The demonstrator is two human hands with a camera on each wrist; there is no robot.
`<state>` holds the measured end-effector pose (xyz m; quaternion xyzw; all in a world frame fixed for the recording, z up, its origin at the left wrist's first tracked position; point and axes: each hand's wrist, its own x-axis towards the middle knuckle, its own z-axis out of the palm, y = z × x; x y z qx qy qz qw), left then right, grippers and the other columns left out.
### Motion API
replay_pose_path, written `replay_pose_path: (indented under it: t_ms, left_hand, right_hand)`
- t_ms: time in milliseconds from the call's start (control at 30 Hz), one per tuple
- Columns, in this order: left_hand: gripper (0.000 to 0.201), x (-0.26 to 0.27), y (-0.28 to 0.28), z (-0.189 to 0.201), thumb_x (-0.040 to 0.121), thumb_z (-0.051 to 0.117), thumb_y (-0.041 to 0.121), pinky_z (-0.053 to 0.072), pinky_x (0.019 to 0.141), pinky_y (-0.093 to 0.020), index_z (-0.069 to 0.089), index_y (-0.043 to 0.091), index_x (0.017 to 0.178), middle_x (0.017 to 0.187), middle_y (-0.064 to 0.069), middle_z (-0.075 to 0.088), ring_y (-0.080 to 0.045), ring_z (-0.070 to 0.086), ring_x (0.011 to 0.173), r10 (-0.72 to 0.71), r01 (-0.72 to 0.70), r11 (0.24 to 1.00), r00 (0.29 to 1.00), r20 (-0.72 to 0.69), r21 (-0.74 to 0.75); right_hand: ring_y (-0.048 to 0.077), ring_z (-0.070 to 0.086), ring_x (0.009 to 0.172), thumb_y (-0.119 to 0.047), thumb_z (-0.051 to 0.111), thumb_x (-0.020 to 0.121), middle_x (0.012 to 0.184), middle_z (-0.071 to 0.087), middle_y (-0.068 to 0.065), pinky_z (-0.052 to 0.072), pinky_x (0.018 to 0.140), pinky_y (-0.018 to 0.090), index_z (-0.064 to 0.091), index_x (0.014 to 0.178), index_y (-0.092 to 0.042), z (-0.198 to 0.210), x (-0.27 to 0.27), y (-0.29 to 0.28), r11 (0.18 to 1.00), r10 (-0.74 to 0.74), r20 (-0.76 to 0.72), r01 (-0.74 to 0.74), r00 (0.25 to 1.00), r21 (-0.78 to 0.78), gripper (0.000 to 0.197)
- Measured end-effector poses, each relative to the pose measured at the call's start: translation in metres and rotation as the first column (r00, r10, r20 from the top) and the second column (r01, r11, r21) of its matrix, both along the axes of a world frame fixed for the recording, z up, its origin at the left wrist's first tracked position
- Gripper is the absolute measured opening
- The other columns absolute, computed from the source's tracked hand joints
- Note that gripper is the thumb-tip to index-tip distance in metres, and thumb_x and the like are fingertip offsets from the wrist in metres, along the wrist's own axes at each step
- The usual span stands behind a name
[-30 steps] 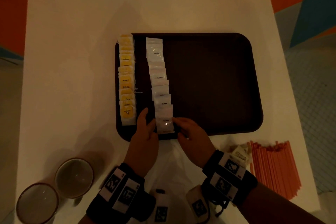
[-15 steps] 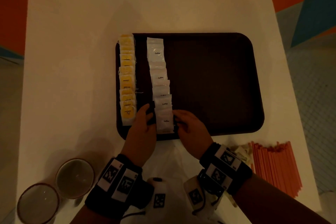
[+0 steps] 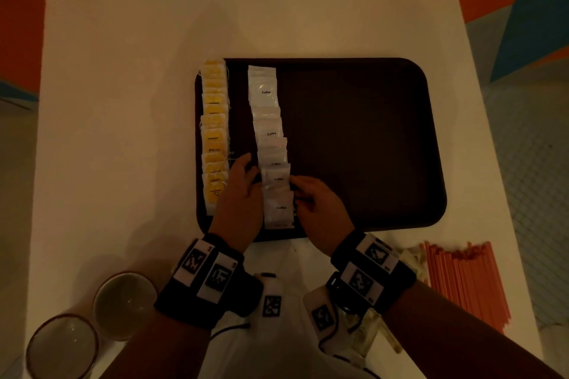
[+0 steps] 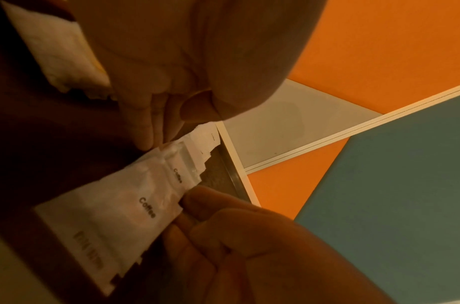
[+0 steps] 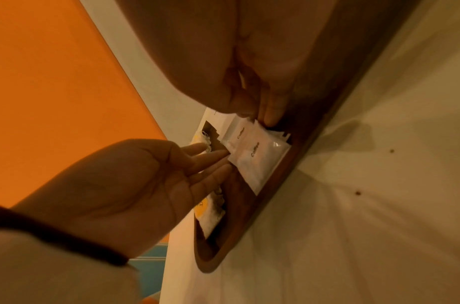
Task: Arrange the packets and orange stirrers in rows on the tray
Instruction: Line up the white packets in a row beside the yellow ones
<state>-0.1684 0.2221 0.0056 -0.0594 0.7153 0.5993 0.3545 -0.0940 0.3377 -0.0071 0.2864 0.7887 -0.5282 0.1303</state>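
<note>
Nearest, on the white surface (image 3: 123, 101): orange stirrers (image 3: 465, 280) bundled, long axes running near to far. On the brown tray (image 3: 369, 148): left hand (image 3: 240, 197) flat, fingers straight against the white coffee packets (image 3: 271, 144); right hand (image 3: 317, 206) curled, pinching the row's other edge. Farther: overlapped white row and yellow packets (image 3: 214, 135), both lengthwise near to far

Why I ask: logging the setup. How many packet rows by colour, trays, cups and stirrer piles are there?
Yellow packet rows: 1
White coffee packet rows: 1
Trays: 1
Cups: 2
Orange stirrer piles: 1
Total: 6
</note>
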Motion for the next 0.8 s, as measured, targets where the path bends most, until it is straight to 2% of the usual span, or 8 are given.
replay_pose_path:
  t_ms: [33,167,267,400,533,667,733,800]
  left_hand:
    - [0.052,0.0,-0.001,0.0,0.094,0.036,-0.002,0.042,0.102,-0.042,0.024,0.017,0.14,0.137,-0.009,0.044,-0.025,0.048,0.122,-0.005,0.005,1.0,1.0,0.005,-0.001]
    - [0.054,-0.002,-0.003,0.003,0.093,0.033,-0.006,0.036,0.099,-0.026,0.024,0.015,0.141,0.143,-0.01,0.036,-0.018,0.039,0.128,-0.021,0.019,0.999,0.998,-0.059,-0.044]
    - [0.053,-0.006,-0.002,0.004,0.093,0.032,-0.008,0.033,0.101,-0.023,0.024,0.013,0.141,0.145,-0.011,0.033,-0.008,0.038,0.12,-0.031,0.027,0.999,0.994,-0.103,-0.039]
    - [0.052,-0.008,0.0,-0.001,0.093,0.032,-0.007,0.042,0.093,-0.023,0.024,0.014,0.14,0.139,-0.014,0.042,-0.015,0.046,0.119,-0.035,0.035,0.999,0.996,-0.086,-0.001]
    - [0.052,-0.007,-0.003,-0.004,0.093,0.031,-0.008,0.049,0.076,-0.011,0.021,0.011,0.14,0.128,-0.013,0.049,-0.018,0.05,0.113,-0.026,0.028,0.999,0.997,-0.071,0.028]
    - [0.053,-0.008,-0.003,-0.003,0.092,0.033,-0.008,0.043,0.076,-0.002,0.022,0.009,0.141,0.128,-0.009,0.046,-0.016,0.046,0.118,-0.059,0.05,0.997,0.985,-0.16,-0.056]
    - [0.055,-0.011,-0.002,-0.004,0.091,0.033,-0.009,0.04,0.089,-0.009,0.021,0.009,0.141,0.136,-0.012,0.043,-0.019,0.043,0.126,-0.06,0.05,0.997,0.983,-0.172,-0.06]
    - [0.056,-0.013,0.0,-0.004,0.09,0.032,-0.011,0.038,0.1,-0.027,0.02,0.01,0.141,0.14,-0.016,0.041,-0.024,0.042,0.129,-0.053,0.047,0.998,0.986,-0.16,-0.041]
  right_hand:
    - [0.014,0.05,0.116,0.002,0.044,0.089,0.136,0.044,0.005,0.04,0.102,0.024,0.047,0.131,-0.011,0.0,0.0,0.0,1.0,0.002,0.006,-0.002,1.0,0.003,0.044]
    - [0.01,0.05,0.111,0.004,0.044,0.089,0.136,0.043,0.004,0.041,0.101,0.023,0.047,0.13,-0.011,0.002,-0.001,0.004,1.0,-0.022,-0.01,0.022,1.0,-0.021,0.044]
    - [0.01,0.049,0.114,0.006,0.043,0.088,0.136,0.043,0.005,0.042,0.099,0.023,0.045,0.131,-0.014,0.002,-0.006,0.007,0.997,-0.056,-0.022,0.055,0.998,-0.055,0.048]
    - [0.008,0.049,0.114,0.004,0.043,0.088,0.132,0.049,0.004,0.043,0.087,0.01,0.046,0.131,-0.017,-0.002,-0.013,0.006,0.993,-0.069,-0.036,0.065,0.997,-0.101,0.047]
    - [0.012,0.052,0.116,0.004,0.042,0.088,0.13,0.052,0.005,0.048,0.097,0.03,0.047,0.13,-0.019,-0.006,-0.015,0.003,0.991,-0.065,-0.015,0.063,0.998,-0.118,0.049]
    - [0.011,0.048,0.116,0.004,0.044,0.088,0.134,0.047,0.005,0.041,0.097,0.022,0.044,0.132,-0.017,-0.004,-0.018,0.007,0.992,-0.094,-0.033,0.091,0.995,-0.086,0.049]
    - [0.012,0.046,0.121,0.007,0.042,0.088,0.138,0.044,0.005,0.038,0.098,0.021,0.039,0.135,-0.017,-0.003,-0.022,0.011,0.987,-0.118,-0.036,0.113,0.992,-0.116,0.053]
    - [0.012,0.044,0.123,0.009,0.04,0.087,0.139,0.043,0.004,0.037,0.099,0.02,0.037,0.137,-0.018,-0.001,-0.028,0.014,0.985,-0.11,-0.036,0.104,0.993,-0.141,0.057]
